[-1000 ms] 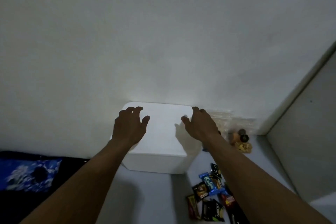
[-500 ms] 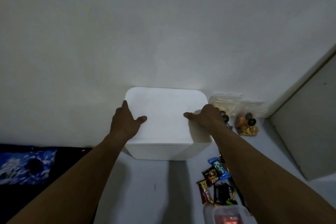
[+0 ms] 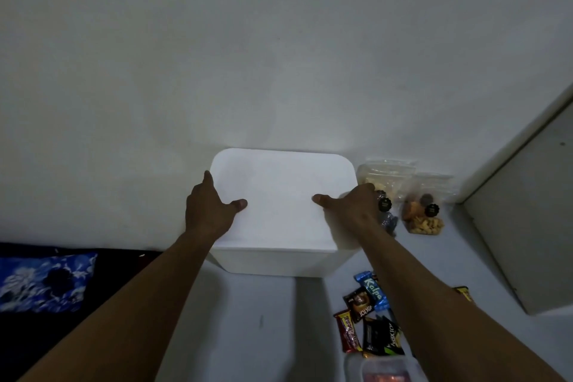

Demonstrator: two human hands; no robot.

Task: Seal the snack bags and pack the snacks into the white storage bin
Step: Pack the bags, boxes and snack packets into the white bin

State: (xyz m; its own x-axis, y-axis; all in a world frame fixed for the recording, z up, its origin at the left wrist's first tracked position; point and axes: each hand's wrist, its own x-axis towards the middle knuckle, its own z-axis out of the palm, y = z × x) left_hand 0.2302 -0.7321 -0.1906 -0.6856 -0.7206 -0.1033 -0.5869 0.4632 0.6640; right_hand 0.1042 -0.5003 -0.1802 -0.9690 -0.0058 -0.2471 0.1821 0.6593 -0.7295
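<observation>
The white storage bin (image 3: 279,226) stands against the wall with its flat lid on. My left hand (image 3: 210,211) grips the lid's left edge, thumb on top. My right hand (image 3: 350,208) grips the right edge the same way. Clear snack bags stand to the right of the bin: one with pale crackers (image 3: 386,178), one with mixed nuts and biscuits (image 3: 424,217), and a darker one (image 3: 387,220) partly hidden behind my right wrist. Wrapped snacks lie on the floor at the front right: a blue Kalpa pack (image 3: 372,288), brown Nextar packs (image 3: 359,304) and a red bar (image 3: 348,330).
A clear plastic container (image 3: 384,369) sits at the bottom edge. A blue patterned cloth (image 3: 43,282) lies on a dark surface at left. A white wall is behind the bin, and a door or panel (image 3: 527,226) closes the right side.
Both hands came down from above the lid onto the bin's two side edges and took hold. The view tilted down, showing more floor and the clear container.
</observation>
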